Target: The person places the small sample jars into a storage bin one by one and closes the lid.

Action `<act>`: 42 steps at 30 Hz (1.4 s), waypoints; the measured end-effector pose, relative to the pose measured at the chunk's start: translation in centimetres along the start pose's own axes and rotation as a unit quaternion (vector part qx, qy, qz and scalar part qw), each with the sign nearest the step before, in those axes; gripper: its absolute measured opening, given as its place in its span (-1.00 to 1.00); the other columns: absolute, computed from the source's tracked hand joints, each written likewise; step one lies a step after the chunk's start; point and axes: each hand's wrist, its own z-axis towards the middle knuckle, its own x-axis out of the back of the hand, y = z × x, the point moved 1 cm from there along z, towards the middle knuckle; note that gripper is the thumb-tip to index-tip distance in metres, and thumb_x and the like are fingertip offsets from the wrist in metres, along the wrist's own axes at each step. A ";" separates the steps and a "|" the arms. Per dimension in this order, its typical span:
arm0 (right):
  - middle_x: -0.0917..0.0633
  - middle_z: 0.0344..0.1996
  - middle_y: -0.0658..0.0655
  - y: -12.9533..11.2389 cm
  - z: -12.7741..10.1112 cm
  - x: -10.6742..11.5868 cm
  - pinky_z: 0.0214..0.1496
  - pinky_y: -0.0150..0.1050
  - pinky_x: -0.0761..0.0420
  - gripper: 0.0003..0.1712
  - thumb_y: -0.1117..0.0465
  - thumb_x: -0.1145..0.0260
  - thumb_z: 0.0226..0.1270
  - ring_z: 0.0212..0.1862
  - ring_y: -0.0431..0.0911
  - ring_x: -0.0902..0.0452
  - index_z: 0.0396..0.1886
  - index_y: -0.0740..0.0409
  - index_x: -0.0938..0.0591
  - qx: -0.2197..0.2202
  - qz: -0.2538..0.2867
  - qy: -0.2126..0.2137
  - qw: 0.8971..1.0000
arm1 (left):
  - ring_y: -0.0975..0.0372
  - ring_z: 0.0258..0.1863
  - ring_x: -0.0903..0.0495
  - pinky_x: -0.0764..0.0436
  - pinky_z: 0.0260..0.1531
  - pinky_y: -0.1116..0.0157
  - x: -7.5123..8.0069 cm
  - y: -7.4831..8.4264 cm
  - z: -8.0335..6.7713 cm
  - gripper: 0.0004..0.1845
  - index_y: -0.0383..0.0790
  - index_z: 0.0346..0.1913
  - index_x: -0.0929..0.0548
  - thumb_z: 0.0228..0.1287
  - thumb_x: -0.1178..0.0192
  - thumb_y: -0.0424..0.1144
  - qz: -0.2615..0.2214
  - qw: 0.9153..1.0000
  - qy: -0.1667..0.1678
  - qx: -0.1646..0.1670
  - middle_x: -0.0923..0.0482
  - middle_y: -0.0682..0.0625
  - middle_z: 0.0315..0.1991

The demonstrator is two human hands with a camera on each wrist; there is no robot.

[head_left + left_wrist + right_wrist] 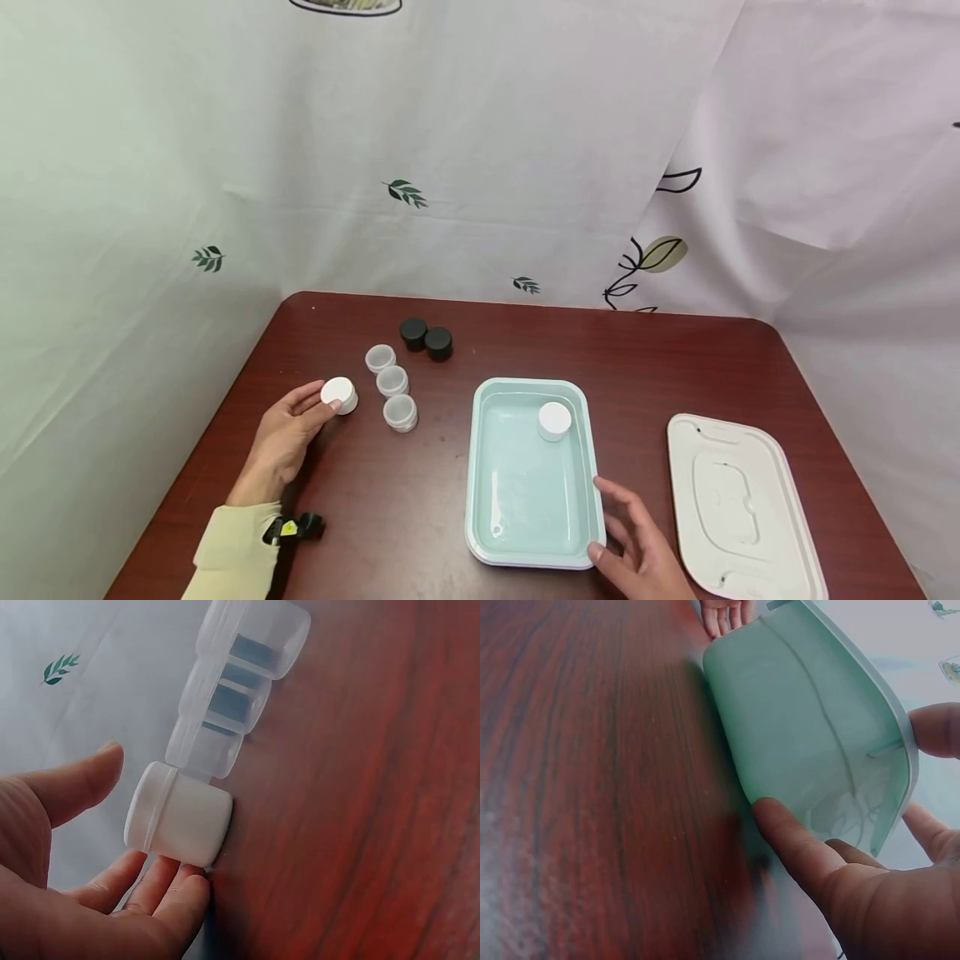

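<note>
A small white lidded jar (339,395) stands on the table at the left. My left hand (288,433) is spread around it, fingertips right at its side; in the left wrist view the thumb is apart from the jar (187,817). Three clear jars (392,382) stand in a row just right of it. My right hand (637,546) is at the near right corner of a pale green tub (525,557), its fingers loosely bent along the wall and its thumb at the rim. Another white jar (554,421) sits inside the tub, towards its far right corner.
Two black jars (426,339) stand side by side behind the clear ones. A white lid (742,508) lies flat at the right of the brown table (630,358). A patterned white cloth (480,150) hangs behind the table and along its sides.
</note>
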 end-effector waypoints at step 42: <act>-0.38 0.44 -0.05 0.0 0.5 -0.1 0.13 -0.19 -0.76 -0.18 0.52 -0.33 0.39 0.33 -0.32 -0.58 0.58 0.21 -0.25 -0.047 -0.002 0.016 0.999 | 0.42 -0.01 -0.71 -0.70 0.08 0.44 -0.9 2.2 -2.4 -0.40 -0.33 0.49 -0.39 0.47 -0.31 -0.39 -0.103 0.993 -0.008 -0.063 -0.61 0.15 0.01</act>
